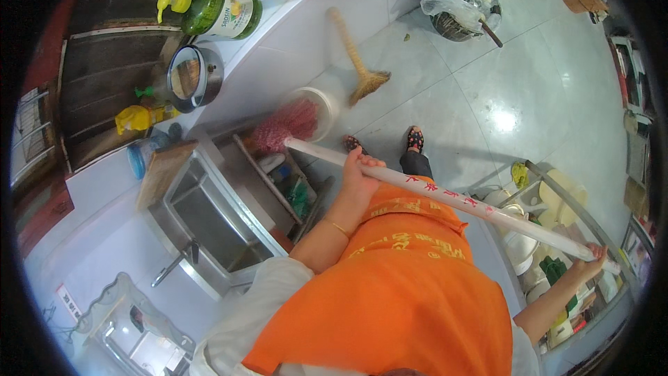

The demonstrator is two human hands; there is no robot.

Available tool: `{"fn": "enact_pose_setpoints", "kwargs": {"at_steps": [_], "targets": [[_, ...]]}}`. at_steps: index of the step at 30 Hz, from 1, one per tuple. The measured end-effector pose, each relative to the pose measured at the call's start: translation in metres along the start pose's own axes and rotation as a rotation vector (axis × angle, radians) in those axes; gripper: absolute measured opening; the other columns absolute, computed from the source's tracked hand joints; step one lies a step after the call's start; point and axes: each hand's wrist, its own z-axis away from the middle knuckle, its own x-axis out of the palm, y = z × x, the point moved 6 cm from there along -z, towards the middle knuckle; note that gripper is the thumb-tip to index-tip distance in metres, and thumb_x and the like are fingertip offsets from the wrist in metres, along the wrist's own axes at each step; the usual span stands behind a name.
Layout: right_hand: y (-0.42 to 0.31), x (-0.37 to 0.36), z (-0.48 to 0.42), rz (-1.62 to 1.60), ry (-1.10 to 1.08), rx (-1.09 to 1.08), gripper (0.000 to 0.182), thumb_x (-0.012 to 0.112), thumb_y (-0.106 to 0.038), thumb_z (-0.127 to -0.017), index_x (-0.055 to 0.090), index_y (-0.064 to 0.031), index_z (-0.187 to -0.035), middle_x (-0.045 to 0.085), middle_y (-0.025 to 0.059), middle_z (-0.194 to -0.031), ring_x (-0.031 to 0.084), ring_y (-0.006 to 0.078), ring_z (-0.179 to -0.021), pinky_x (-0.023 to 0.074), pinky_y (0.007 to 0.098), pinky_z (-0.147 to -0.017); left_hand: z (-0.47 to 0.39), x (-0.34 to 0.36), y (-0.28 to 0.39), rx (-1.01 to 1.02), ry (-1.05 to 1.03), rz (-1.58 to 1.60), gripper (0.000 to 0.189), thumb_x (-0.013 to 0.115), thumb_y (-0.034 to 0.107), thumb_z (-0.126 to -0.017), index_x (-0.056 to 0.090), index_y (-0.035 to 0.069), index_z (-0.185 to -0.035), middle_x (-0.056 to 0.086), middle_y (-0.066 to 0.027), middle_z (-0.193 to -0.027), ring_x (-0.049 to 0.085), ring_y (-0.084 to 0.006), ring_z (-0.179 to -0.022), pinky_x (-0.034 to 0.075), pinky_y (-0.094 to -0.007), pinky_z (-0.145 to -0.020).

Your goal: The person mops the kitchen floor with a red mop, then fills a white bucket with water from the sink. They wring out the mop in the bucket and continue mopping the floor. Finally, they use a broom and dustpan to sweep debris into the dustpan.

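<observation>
A mop's pale handle (443, 194) runs slantwise across my body and bears red writing. My left hand (361, 171) grips the handle towards the mop head, and my right hand (588, 263) is closed around its far end at the right. The reddish-pink mop head (284, 126) lies at the mouth of a white bucket (327, 115), with strands partly inside it. How far down the strands reach is hidden. The bucket stands on the floor beside the counter wall, left of my feet.
A straw hand broom (364, 74) leans by the wall. A steel sink (219, 214) is set in the counter at left, with a green pump bottle (224, 13) beyond. A filled waste bin (459, 15) stands far ahead. A metal rack (579, 214) with containers is close on my right.
</observation>
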Motion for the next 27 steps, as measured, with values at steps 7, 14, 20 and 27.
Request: {"fn": "enact_pose_setpoints", "kwargs": {"at_steps": [7, 14, 20, 27], "targets": [[-0.007, -0.026, 0.016, 0.125, 0.134, -0.091, 0.029, 0.055, -0.009, -0.076, 0.033, -0.0113, -0.059, 0.029, 0.001, -0.055, 0.035, 0.0147, -0.051, 0.0336, 0.0262, -0.049, 0.016, -0.001, 0.001, -0.013, -0.009, -0.019, 0.026, 0.056, 0.013, -0.073, 0.034, 0.012, -0.059, 0.033, -0.0016, -0.05, 0.036, -0.0164, -0.046, 0.037, -0.0342, -0.056], [-0.031, -0.075, 0.023, 0.143, 0.138, -0.126, 0.027, 0.055, -0.013, -0.077, 0.035, -0.0105, -0.06, 0.033, 0.0015, -0.054, 0.036, 0.0147, -0.047, 0.0356, 0.0257, -0.047, 0.023, -0.009, -0.001, -0.16, -0.045, -0.036, 0.026, 0.051, 0.025, -0.076, 0.037, 0.013, -0.058, 0.038, -0.0043, -0.051, 0.042, -0.0231, -0.051, 0.042, -0.0432, -0.059], [-0.005, -0.033, 0.055, 0.358, 0.317, -0.16, 0.027, 0.056, -0.014, -0.076, 0.035, -0.0101, -0.059, 0.034, 0.0012, -0.053, 0.04, 0.0145, -0.05, 0.0383, 0.0268, -0.048, 0.033, -0.007, 0.006, -0.108, 0.016, -0.038, 0.025, 0.055, 0.015, -0.076, 0.035, 0.012, -0.062, 0.036, -0.0025, -0.052, 0.039, -0.0178, -0.051, 0.039, -0.0361, -0.061], [0.027, -0.033, 0.016, 0.221, 0.294, -0.091, 0.027, 0.053, -0.01, -0.077, 0.033, -0.0107, -0.059, 0.034, -0.0002, -0.052, 0.038, 0.0119, -0.047, 0.0355, 0.0243, -0.045, 0.024, -0.003, 0.004, -0.027, -0.021, -0.016, 0.023, 0.054, 0.02, -0.077, 0.04, 0.01, -0.063, 0.04, -0.0056, -0.054, 0.042, -0.0215, -0.053, 0.04, -0.0391, -0.061]]}}
